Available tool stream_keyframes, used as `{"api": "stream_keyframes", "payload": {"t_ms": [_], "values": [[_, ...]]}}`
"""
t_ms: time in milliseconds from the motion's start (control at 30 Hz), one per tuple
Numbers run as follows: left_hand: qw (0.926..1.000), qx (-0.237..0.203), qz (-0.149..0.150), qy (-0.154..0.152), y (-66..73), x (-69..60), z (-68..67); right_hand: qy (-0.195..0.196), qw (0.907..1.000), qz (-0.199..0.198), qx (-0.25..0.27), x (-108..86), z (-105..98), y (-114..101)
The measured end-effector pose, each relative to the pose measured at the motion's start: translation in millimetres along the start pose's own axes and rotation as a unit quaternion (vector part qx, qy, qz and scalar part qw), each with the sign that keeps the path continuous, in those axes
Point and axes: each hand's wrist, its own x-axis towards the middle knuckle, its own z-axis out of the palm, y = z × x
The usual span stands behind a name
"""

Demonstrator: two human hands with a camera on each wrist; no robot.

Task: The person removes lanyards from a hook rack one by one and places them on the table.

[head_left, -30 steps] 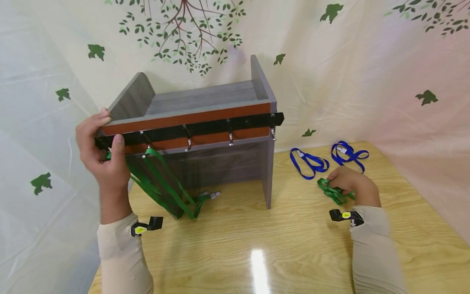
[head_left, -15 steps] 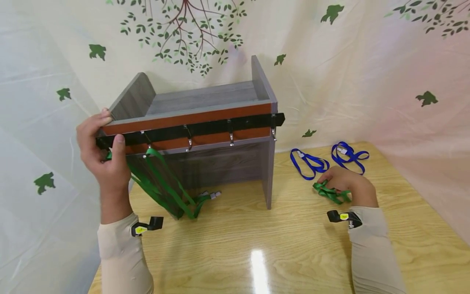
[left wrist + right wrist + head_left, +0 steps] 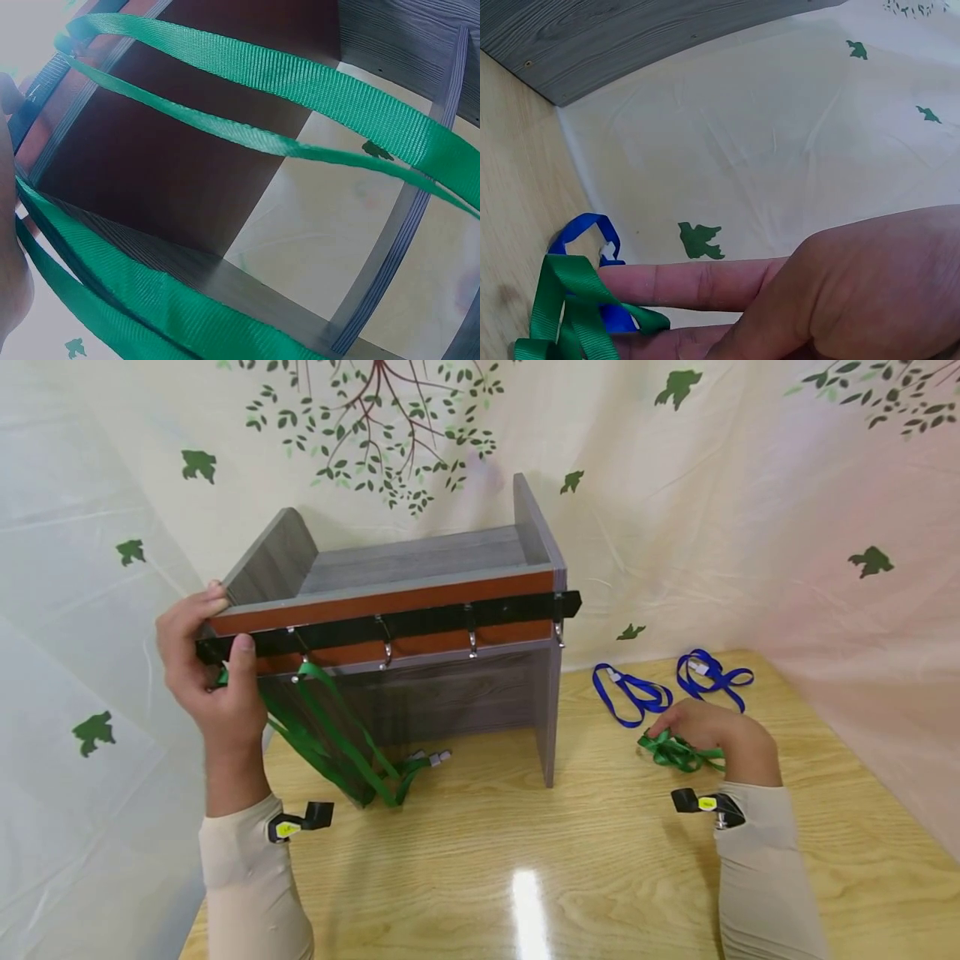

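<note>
My left hand grips the left end of a grey wooden shelf, its thumb over the black hook rail. Green lanyards hang from the rail's left hooks, their clip ends lying on the table. In the left wrist view, green straps cross in front of the shelf, and only an edge of the hand shows. At the right, my right hand pinches a bunched green lanyard low over the table. The right wrist view shows the green lanyard at the fingertips; the exact grip is partly hidden.
Two blue lanyards lie on the wooden table behind and beside my right hand. Several metal hooks line the rail. A cloth backdrop printed with leaves rises right behind the table.
My right hand shifted slightly left with the green lanyard, whose loops changed shape, then moved little. My left hand and the shelf stayed in place.
</note>
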Motion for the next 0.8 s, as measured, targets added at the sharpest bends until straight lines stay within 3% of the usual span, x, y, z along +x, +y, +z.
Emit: {"api": "stream_keyframes", "payload": {"t_ms": [267,633,800], "values": [[0.9999,-0.013,0.003,0.007,-0.1,0.5,0.2,0.024,0.9996,0.002,-0.011,-10.3,-3,-5],[0.9998,-0.017,0.003,0.007,-0.5,1.1,0.6,0.066,0.9967,0.034,0.032,-29.0,-11,-14],[0.9998,-0.019,0.003,0.007,-0.8,1.2,1.6,0.096,0.9947,0.007,0.035,-34.7,-13,-22]]}}
